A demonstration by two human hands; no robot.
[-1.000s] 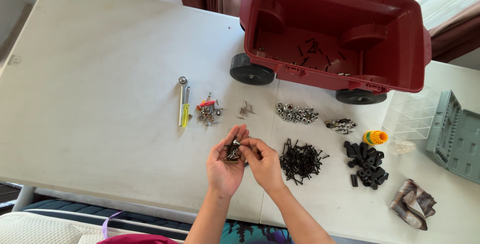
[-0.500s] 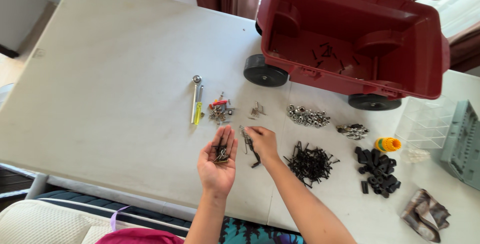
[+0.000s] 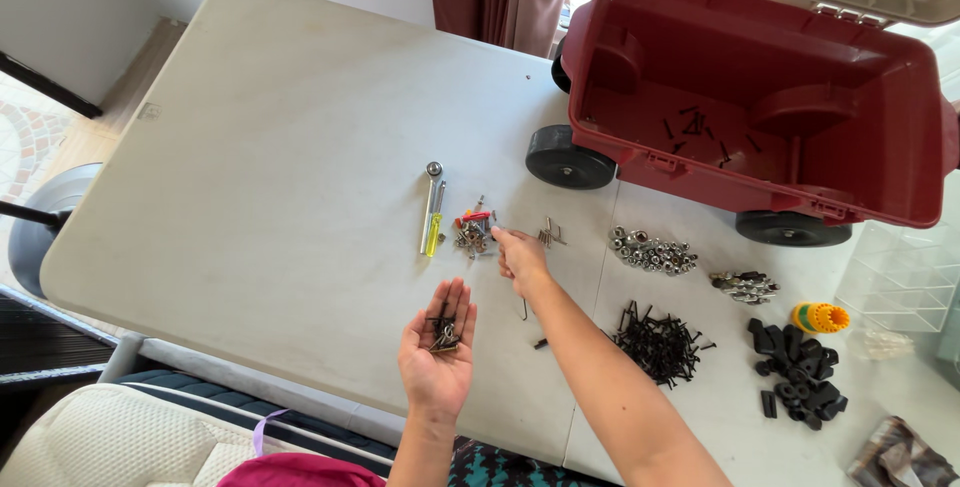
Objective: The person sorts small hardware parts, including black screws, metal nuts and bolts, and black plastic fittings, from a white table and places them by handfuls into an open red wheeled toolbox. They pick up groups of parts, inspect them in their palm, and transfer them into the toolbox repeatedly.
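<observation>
Left hand [image 3: 437, 352]: palm up, fingers spread, small dark screws [image 3: 444, 332] lying loose in it, over the near edge of the white bench [image 3: 260, 177]. Right hand [image 3: 521, 253]: fingertips together beside the mixed hardware pile [image 3: 475, 234]; contents cannot tell. Dark red wheeled toolbox [image 3: 760, 97] stands open at the far right.

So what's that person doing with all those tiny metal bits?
A person is sorting small hardware on a white table. The left hand lies open, palm up, cradling a few dark screws. The right hand reaches toward a small mixed pile of bits beside a yellow-handled screwdriver. Other piles sit nearby, in front of an open red wheeled toolbox.
</observation>
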